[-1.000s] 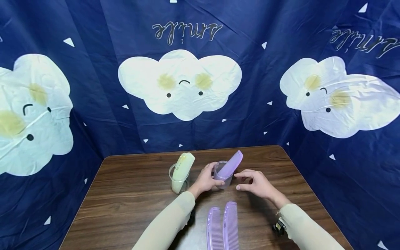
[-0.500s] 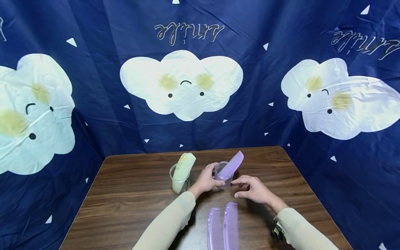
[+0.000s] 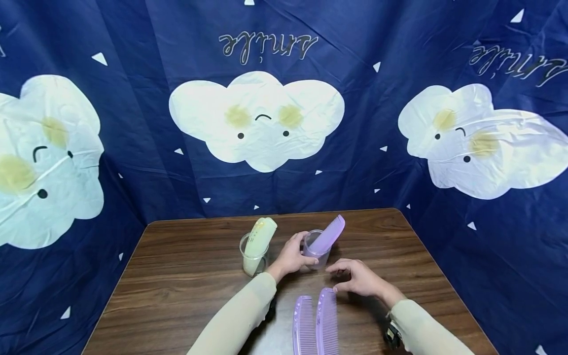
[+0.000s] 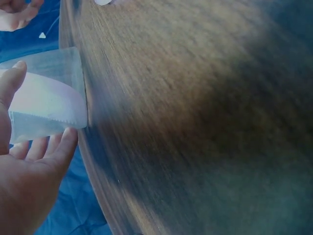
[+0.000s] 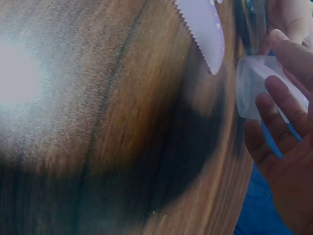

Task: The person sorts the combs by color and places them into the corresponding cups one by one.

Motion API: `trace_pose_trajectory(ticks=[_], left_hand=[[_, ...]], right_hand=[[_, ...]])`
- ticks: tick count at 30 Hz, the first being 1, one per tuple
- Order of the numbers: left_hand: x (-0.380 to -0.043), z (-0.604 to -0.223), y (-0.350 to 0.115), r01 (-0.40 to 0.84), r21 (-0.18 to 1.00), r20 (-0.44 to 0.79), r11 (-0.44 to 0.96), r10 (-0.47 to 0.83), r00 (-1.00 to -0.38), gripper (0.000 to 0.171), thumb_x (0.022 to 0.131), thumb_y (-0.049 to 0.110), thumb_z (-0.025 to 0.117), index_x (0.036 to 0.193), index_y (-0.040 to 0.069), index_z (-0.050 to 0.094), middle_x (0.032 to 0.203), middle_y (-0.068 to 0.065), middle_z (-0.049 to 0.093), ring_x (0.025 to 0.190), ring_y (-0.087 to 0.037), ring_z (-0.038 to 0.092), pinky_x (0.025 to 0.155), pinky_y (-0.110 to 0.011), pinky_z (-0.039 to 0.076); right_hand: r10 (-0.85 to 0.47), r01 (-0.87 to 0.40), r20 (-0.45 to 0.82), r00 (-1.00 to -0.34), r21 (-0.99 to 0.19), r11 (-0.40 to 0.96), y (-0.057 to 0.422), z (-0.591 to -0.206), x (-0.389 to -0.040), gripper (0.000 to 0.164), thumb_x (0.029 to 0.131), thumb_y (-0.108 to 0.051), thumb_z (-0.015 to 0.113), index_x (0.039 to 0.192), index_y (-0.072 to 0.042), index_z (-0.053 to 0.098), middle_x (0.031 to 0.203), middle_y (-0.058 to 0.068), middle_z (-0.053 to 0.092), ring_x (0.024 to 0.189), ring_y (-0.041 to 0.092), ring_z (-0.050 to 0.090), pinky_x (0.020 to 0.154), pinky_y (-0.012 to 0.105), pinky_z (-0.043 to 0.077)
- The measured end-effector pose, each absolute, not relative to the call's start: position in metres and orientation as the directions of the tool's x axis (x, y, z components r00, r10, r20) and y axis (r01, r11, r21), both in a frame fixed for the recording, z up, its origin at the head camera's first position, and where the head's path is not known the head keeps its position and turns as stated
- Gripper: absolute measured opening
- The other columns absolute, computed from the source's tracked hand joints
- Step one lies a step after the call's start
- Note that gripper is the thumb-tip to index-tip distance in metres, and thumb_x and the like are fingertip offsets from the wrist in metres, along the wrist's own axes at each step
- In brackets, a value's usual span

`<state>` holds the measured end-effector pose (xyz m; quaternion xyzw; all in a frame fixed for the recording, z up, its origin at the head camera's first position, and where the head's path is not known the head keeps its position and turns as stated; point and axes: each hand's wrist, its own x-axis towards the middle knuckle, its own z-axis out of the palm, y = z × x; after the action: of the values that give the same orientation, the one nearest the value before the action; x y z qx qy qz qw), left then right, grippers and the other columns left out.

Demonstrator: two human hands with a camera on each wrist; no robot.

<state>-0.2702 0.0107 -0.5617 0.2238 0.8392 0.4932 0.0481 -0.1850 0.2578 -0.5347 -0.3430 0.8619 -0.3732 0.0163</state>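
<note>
My left hand (image 3: 291, 255) grips a clear plastic cup (image 3: 320, 260) at the back of the table, thumb in front and fingers behind. Out of the cup's right side leans a purple comb (image 3: 330, 233); the left wrist view shows the comb's lower end (image 4: 54, 100) through the wall. My right hand (image 3: 361, 278), fingers apart and holding nothing, hovers right of the cup. Its thumb is close to the top of a purple comb (image 3: 327, 320) lying on the table; whether they touch I cannot tell. Left of that comb lies another purple comb (image 3: 304, 325), side by side.
To the left of my left hand stands a second clear cup (image 3: 244, 252) with pale green combs (image 3: 261, 239) leaning in it. The brown wooden table (image 3: 177, 291) ends at a dark blue curtain (image 3: 142, 187) with white clouds.
My right hand has moved down and slightly left, from beside the cup toward the top of the lying combs. The left hand still holds the cup in place.
</note>
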Motion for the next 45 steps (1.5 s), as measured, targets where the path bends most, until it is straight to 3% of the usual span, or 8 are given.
trace_pose_trajectory(ticks=[14,31,38,45], left_hand=[[-0.271,-0.562,0.01,0.322,0.861,0.139,0.395,0.427,-0.894,0.089,0.073,0.02,0.095,0.148,0.005,0.047,0.139,-0.013,0.056,0.125,-0.029,0.06,0.096,-0.031,0.058],[-0.271,-0.562,0.009,0.315,0.865,0.136,0.391,0.421,-0.897,0.089,0.073,0.02,0.094,0.147,0.005,0.048,0.138,-0.012,0.057,0.124,-0.028,0.06,0.096,-0.037,0.058],[-0.27,-0.561,0.009,0.309,0.862,0.123,0.401,0.424,-0.897,0.087,0.074,0.019,0.094,0.147,0.006,0.048,0.138,-0.011,0.057,0.124,-0.028,0.06,0.096,-0.033,0.058],[-0.272,-0.562,0.01,0.307,0.858,0.117,0.412,0.426,-0.897,0.088,0.074,0.02,0.094,0.148,0.007,0.048,0.139,-0.01,0.057,0.125,-0.026,0.06,0.096,-0.03,0.057]], right_hand=[[-0.658,-0.538,0.136,-0.741,-0.706,0.461,0.252,-0.548,-0.181,0.048,0.08,-0.012,0.087,0.123,0.0,0.069,0.113,0.014,0.073,0.095,0.03,0.068,0.084,0.036,0.059],[-0.67,-0.534,0.086,-0.737,-0.682,0.5,0.247,-0.556,-0.175,0.056,0.074,-0.016,0.091,0.125,-0.004,0.07,0.108,0.01,0.07,0.093,0.024,0.064,0.08,0.03,0.055],[-0.677,-0.566,0.071,-0.732,-0.616,0.548,0.247,-0.557,-0.173,0.06,0.069,-0.02,0.093,0.124,-0.007,0.072,0.107,0.004,0.065,0.096,0.017,0.06,0.084,0.026,0.052],[-0.646,-0.518,0.004,-0.764,-0.601,0.609,0.245,-0.557,-0.172,0.062,0.066,-0.022,0.094,0.124,-0.011,0.074,0.109,0.0,0.059,0.1,0.012,0.056,0.09,0.025,0.049]])
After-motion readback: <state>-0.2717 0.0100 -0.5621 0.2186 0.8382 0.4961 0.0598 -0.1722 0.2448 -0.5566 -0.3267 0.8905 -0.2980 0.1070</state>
